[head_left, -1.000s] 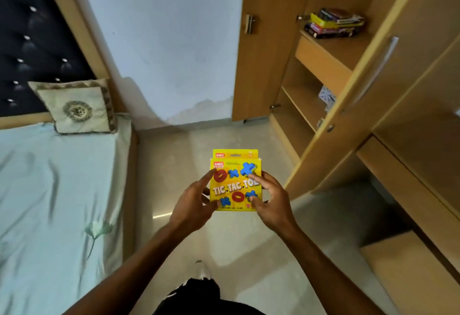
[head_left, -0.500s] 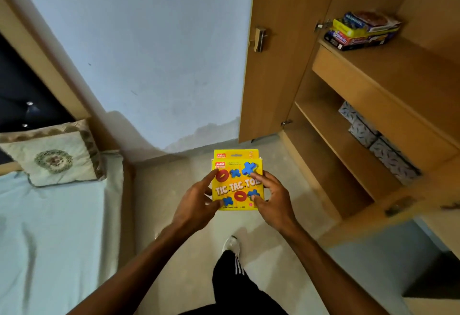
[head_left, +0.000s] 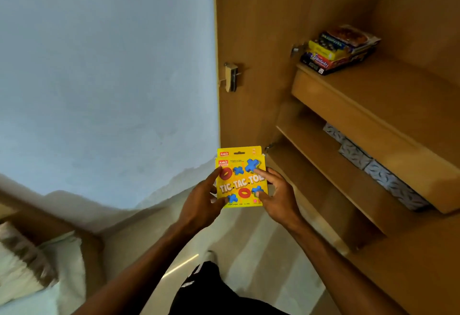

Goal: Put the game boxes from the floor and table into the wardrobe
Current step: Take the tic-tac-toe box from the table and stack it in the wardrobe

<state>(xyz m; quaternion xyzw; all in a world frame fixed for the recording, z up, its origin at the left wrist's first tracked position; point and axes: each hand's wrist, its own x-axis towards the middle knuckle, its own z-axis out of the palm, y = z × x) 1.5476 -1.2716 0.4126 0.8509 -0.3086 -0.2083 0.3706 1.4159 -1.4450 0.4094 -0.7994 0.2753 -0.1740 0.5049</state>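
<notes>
Both hands grip one game box: the left hand (head_left: 199, 205) clasps its left edge with the thumb laid across the printed face, and the right hand (head_left: 276, 196) holds the right edge with fingertips pressing on the front. The yellow Tic Tac Toe box (head_left: 241, 177) is carried upright, face toward the camera, in the air above the floor (head_left: 251, 245) and just in front of the open wardrobe (head_left: 373, 190). Beside it stands the wardrobe door (head_left: 251, 53), swung open, with a latch on its inner face. Inside, on the upper shelf (head_left: 378, 105), a stack of game boxes (head_left: 338, 49) already lies near the left back corner; below it, patterned grey boxes (head_left: 373, 165) sit tucked under that shelf on the middle shelf (head_left: 343, 177). A bed (head_left: 37, 277) shows at the lower left. The step in hand looks like the carry to the wardrobe, with this box not yet stowed. The next move probably calls for lifting the box up and to the right, turning it flat, and setting it squarely on or beside the stack without nudging the pile askew; one hand may suffice for that reach.
</notes>
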